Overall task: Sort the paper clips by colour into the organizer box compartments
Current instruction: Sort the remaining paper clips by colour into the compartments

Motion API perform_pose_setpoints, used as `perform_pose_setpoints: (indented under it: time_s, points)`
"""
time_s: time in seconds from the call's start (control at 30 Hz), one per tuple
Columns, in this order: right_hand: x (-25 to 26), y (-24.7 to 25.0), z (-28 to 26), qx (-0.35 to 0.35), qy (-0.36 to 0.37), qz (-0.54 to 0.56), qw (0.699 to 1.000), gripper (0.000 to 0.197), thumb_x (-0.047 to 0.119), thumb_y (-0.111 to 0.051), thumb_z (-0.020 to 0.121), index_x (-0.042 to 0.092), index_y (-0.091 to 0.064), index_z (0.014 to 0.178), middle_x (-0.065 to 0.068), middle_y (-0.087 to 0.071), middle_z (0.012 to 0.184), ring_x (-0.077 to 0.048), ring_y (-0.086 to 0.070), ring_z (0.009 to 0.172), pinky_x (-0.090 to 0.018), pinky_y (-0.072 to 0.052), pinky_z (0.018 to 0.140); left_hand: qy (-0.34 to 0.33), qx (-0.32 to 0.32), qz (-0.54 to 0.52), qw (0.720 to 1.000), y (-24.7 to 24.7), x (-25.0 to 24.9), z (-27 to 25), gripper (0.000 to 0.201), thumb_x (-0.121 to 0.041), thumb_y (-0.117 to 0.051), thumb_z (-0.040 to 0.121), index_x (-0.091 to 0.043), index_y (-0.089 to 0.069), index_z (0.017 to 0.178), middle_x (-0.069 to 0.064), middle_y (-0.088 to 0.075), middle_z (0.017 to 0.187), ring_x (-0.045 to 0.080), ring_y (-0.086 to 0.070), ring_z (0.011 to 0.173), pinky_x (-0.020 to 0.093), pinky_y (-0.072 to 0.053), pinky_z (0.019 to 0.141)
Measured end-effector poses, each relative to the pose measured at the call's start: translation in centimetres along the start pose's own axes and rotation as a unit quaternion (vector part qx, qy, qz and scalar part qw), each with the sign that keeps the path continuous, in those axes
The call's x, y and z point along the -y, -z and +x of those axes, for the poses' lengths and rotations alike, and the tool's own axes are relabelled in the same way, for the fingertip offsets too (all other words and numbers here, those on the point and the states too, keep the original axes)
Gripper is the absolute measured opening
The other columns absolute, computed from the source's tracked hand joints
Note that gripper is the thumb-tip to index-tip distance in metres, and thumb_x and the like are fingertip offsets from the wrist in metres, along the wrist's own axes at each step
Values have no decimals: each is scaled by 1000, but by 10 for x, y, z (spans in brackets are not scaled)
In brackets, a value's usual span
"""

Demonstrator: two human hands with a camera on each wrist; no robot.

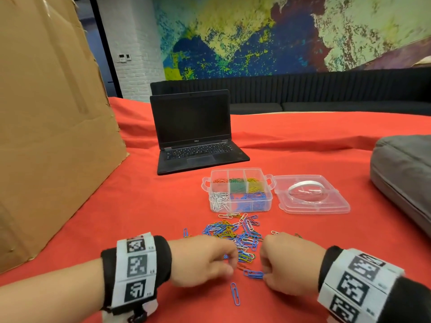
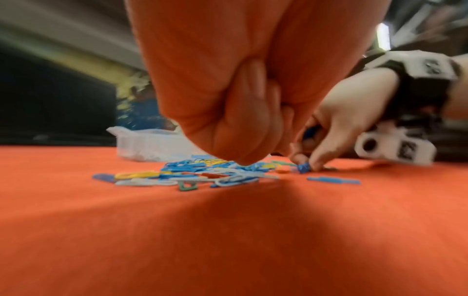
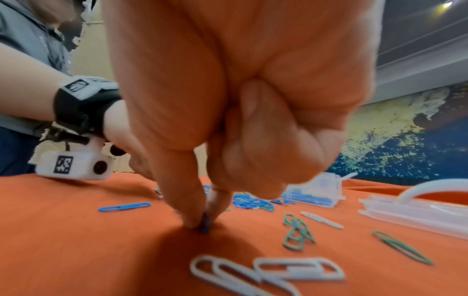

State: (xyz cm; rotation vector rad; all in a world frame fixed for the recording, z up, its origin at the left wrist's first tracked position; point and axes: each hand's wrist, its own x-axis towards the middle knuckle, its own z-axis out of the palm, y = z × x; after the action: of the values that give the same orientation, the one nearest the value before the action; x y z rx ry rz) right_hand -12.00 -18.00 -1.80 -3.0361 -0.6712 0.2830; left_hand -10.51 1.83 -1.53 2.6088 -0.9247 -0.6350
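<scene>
Organizer box (image 1: 240, 197) compartments already hold red, green, yellow, white, blue clips; mixed pile (image 1: 235, 231) lies unsorted just in front of it; right hand (image 1: 286, 262) pinches blue clips (image 1: 253, 273) against the cloth; left hand (image 1: 200, 259) curled over the pile, contents unclear.

My right hand (image 1: 288, 262) pinches thumb to forefinger, knuckles up; my left hand (image 1: 201, 261) curls beside that grip.
</scene>
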Motion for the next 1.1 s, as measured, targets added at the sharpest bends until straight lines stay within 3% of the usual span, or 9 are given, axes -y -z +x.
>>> perform_pose_setpoints:
  time_s: [0.1, 0.2, 0.27, 0.4, 0.53, 0.73, 0.9, 1.0, 1.1]
  points:
    - [-9, 4, -5, 26, -8, 44, 999, 19, 19, -51, 81, 8, -66, 86, -6, -67, 83, -23, -61, 80, -24, -43, 65, -6, 20, 105, 994, -8, -14, -2, 26, -39, -56, 92, -28, -49, 114, -2, -58, 85, 18, -50, 79, 28, -36, 69]
    - [-23, 16, -9, 24, -30, 164, 986, 13, 19, -55, 78, 12, -66, 78, 3, -53, 57, -5, -46, 50, -16, -37, 51, -24, 13, 160, 987, -10, -20, 0, 20, -38, -53, 94, -29, -50, 111, 0, -66, 104, 24, -57, 98, 33, -44, 82]
    - [-34, 25, -10, 11, -47, 258, 965, 9, 17, -61, 78, 13, -68, 76, 6, -48, 48, -3, -40, 40, -13, -33, 43, -22, 19, 172, 985, -8, -21, 2, 16, -36, -49, 95, -26, -53, 107, 1, -66, 105, 26, -58, 99, 36, -47, 83]
    - [-51, 38, -8, -10, -100, 407, 908, 9, 15, -68, 78, 16, -63, 71, 6, -39, 44, -14, -31, 40, -17, -26, 37, -8, 54, 135, 989, 2, -18, 9, 15, -32, -50, 95, -19, -56, 100, 4, -64, 97, 22, -56, 86, 31, -46, 77]
    - [-68, 50, 11, -36, -121, 488, 864, 17, 15, -69, 81, 14, -58, 68, 2, -26, 44, -11, -20, 36, -13, -18, 41, 19, -25, 53, 998, 46, -8, 26, 16, -23, -52, 96, -10, -60, 99, -10, -50, 69, -1, -45, 56, 7, -32, 55]
    - [-88, 68, 64, -118, -112, 433, 887, 18, 20, -72, 80, 13, -61, 67, 2, -30, 42, -15, -23, 39, -17, -22, 41, 99, -220, -101, 965, 93, 9, 75, 17, -25, -59, 92, -13, -63, 79, -5, -40, 51, 3, -29, 29, 12, -25, 33]
    - [-90, 72, 101, -88, -88, 316, 941, 14, 22, -70, 83, 8, -72, 81, 9, -38, 30, -5, -36, 25, -12, -25, 30, 145, -224, -152, 952, 93, 19, 118, 28, -25, -50, 97, -6, -69, 87, 1, -38, 51, 5, -26, 25, 12, -20, 29]
    - [-95, 70, 118, -80, -103, 312, 941, 18, 20, -64, 87, 4, -72, 85, 3, -41, 44, -6, -36, 26, -12, -25, 32, 173, -231, -341, 895, 92, 27, 137, 31, -22, -40, 97, -11, -57, 74, 3, -33, 57, 10, -23, 35, 10, -16, 37]
    - [-100, 71, 134, -59, -186, 509, 838, 16, 14, -55, 90, 4, -61, 79, -4, -36, 53, -12, -32, 34, -15, -27, 34, 172, -248, -542, 784, 93, 31, 151, 32, -22, -37, 94, -11, -48, 66, 4, -38, 58, 12, -26, 42, 13, -22, 40]
